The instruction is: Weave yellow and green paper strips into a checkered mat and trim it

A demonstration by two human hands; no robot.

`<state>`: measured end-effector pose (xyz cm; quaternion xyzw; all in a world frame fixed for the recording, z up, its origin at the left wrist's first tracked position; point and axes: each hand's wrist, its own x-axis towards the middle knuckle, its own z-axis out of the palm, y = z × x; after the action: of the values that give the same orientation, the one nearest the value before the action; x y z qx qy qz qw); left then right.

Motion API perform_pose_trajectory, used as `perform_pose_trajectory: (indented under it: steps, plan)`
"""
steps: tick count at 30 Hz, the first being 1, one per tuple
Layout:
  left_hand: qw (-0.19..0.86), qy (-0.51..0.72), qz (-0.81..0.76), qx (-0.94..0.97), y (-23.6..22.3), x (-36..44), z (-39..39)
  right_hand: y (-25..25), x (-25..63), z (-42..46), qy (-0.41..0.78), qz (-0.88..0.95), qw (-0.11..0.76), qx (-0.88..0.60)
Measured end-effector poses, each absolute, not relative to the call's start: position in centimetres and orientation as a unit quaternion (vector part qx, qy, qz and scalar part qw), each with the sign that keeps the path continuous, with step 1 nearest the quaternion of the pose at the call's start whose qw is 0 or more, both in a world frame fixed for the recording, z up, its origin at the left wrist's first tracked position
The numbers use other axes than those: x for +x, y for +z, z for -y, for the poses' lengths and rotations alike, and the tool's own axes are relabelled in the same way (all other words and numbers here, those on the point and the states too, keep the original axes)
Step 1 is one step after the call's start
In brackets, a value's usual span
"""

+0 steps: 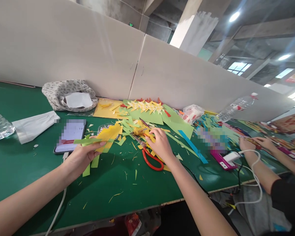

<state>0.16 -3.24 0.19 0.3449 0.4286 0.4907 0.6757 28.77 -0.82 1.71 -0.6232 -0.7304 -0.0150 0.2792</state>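
My left hand (85, 154) is closed on a light green paper strip (88, 141) and a yellow paper piece (108, 135), held just above the green table (108, 190). My right hand (160, 143) reaches forward, palm down, fingers curled onto yellow paper scraps (147, 134) in the pile. Red-handled scissors (149, 159) lie on the table just under and left of that hand. More green strips (90, 165) hang below my left hand.
A phone (70, 135) on a white cable lies left of the pile. Folded white paper (34, 126), a patterned bag (66, 93), a blue strip (193, 146) and a plastic bottle (236, 108) lie around. Another person's hands (258, 144) work at the right. White panels wall the back.
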Motion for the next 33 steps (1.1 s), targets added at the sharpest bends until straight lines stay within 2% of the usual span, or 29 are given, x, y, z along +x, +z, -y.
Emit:
perform_pose_trajectory:
  steps: [4,8,15,18,22,24,28,30,33]
  plan:
    - [0.684,0.49,-0.443,0.308,0.7,0.3,3.4,3.6,29.1,3.5,0.036,0.777,0.12,-0.617]
    - [0.689,0.47,-0.456,0.31,1.0,0.6,3.5,3.9,29.6,4.8,0.048,0.77,0.044,-0.635]
    - [0.68,0.473,-0.465,0.313,0.8,0.3,3.5,3.7,29.9,3.8,0.057,0.752,0.023,-0.656]
    - [0.678,0.488,-0.445,0.322,0.4,0.2,3.3,3.9,31.0,3.4,0.052,0.747,0.035,-0.662]
    - [0.682,0.489,-0.446,0.311,0.3,0.2,3.2,4.6,31.8,3.2,-0.038,0.715,0.075,-0.694]
    - [0.68,0.478,-0.465,0.305,0.4,0.3,3.3,4.8,31.3,3.4,-0.028,0.727,0.088,-0.681]
    - [0.668,0.473,-0.472,0.328,0.7,0.4,3.5,4.3,29.4,4.2,0.086,0.746,0.008,-0.66]
    - [0.66,0.481,-0.471,0.333,0.7,0.5,3.5,3.7,28.5,4.4,0.087,0.723,-0.03,-0.684]
    - [0.661,0.483,-0.474,0.324,0.7,0.5,3.4,3.4,27.9,4.1,0.075,0.7,-0.042,-0.709]
